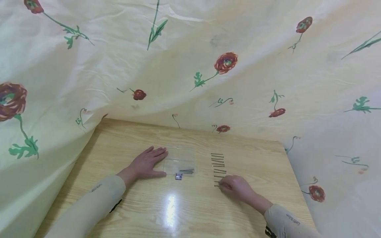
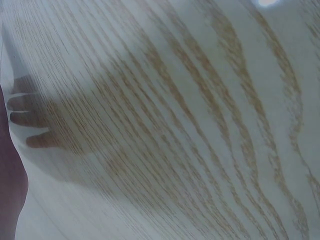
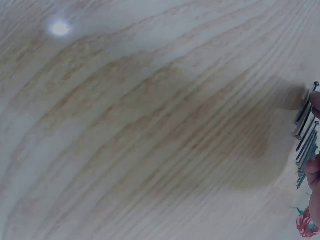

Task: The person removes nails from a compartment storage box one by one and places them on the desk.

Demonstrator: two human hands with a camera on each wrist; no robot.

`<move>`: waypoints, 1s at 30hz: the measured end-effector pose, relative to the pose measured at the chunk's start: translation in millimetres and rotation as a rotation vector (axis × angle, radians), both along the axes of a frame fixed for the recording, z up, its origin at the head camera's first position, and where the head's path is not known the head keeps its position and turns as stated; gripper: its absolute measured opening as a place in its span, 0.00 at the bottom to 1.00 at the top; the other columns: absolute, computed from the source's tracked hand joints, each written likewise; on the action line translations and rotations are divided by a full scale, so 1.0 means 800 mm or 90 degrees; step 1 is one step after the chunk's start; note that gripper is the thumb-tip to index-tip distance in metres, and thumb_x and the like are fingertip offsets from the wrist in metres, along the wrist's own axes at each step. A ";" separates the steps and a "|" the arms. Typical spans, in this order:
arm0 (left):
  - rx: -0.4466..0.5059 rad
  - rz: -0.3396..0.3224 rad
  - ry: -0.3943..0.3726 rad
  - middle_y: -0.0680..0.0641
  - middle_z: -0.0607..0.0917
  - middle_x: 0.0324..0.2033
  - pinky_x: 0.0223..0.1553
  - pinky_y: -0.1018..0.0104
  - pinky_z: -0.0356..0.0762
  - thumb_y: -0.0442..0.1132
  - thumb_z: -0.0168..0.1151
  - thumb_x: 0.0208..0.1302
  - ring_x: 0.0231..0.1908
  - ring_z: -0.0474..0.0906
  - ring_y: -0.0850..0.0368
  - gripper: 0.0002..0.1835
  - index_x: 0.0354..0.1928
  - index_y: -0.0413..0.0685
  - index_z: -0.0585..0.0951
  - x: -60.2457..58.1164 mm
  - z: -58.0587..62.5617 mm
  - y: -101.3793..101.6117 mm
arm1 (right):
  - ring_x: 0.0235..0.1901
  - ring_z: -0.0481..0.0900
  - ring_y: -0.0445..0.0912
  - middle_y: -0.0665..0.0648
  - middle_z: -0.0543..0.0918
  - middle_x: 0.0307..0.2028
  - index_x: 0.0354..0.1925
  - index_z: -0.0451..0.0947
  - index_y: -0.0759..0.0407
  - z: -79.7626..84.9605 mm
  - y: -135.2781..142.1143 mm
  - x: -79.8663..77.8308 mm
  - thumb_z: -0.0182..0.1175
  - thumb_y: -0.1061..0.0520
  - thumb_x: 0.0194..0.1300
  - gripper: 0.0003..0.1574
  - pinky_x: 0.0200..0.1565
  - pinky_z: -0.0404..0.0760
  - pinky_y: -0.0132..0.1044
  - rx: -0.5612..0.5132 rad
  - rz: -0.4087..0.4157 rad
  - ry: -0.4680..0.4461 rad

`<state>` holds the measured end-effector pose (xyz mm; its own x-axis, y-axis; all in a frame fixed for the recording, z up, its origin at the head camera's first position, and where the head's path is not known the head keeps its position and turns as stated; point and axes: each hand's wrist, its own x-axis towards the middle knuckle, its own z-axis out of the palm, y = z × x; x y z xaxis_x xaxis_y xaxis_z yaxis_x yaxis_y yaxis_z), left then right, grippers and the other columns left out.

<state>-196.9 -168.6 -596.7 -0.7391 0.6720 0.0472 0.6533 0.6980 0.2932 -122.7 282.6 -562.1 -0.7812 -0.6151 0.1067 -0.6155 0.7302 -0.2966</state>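
My left hand (image 1: pixel 149 162) lies flat with spread fingers on the left edge of a clear plastic box (image 1: pixel 190 152). Several metal nails (image 1: pixel 186 171) lie in the box's near right part. Further right, a column of several nails (image 1: pixel 218 165) is laid out on the wooden table. At its near end, my right hand (image 1: pixel 236 188) has its fingers curled down and pinches the nearest nail (image 1: pixel 216 185), whose other end the fingers cover. In the right wrist view, fingertips (image 3: pixel 315 100) sit over a nail at the right edge.
A small dark-bordered label (image 1: pixel 178 176) shows at the box's near edge. The wooden table (image 1: pixel 143 211) carries a bright light reflection in front. A flowered cloth (image 1: pixel 178 66) hangs behind and along both sides of the table.
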 end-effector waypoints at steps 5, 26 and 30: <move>-0.011 0.002 -0.013 0.47 0.63 0.82 0.84 0.46 0.48 0.75 0.59 0.68 0.82 0.57 0.50 0.52 0.83 0.50 0.64 0.000 -0.001 0.001 | 0.32 0.87 0.39 0.49 0.92 0.35 0.40 0.90 0.55 0.006 -0.008 -0.008 0.78 0.59 0.62 0.08 0.36 0.88 0.39 -0.019 0.027 0.026; -0.006 0.002 -0.027 0.47 0.63 0.82 0.84 0.46 0.47 0.75 0.58 0.68 0.82 0.57 0.50 0.53 0.84 0.50 0.64 0.006 -0.005 -0.004 | 0.37 0.89 0.44 0.54 0.93 0.47 0.53 0.89 0.58 0.060 -0.137 -0.085 0.70 0.52 0.74 0.15 0.47 0.89 0.45 0.038 0.118 -0.007; -0.005 -0.002 -0.020 0.48 0.63 0.82 0.84 0.46 0.47 0.76 0.58 0.68 0.82 0.58 0.50 0.53 0.83 0.50 0.64 0.005 -0.005 -0.003 | 0.34 0.88 0.43 0.56 0.93 0.48 0.55 0.89 0.60 0.058 -0.156 -0.096 0.71 0.53 0.73 0.17 0.44 0.89 0.42 0.017 0.123 -0.012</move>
<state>-192.9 -171.3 -601.0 -0.7382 0.6743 0.0185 0.6458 0.6986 0.3082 -199.6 157.9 -515.9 -0.6496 -0.7566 0.0749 -0.7397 0.6062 -0.2923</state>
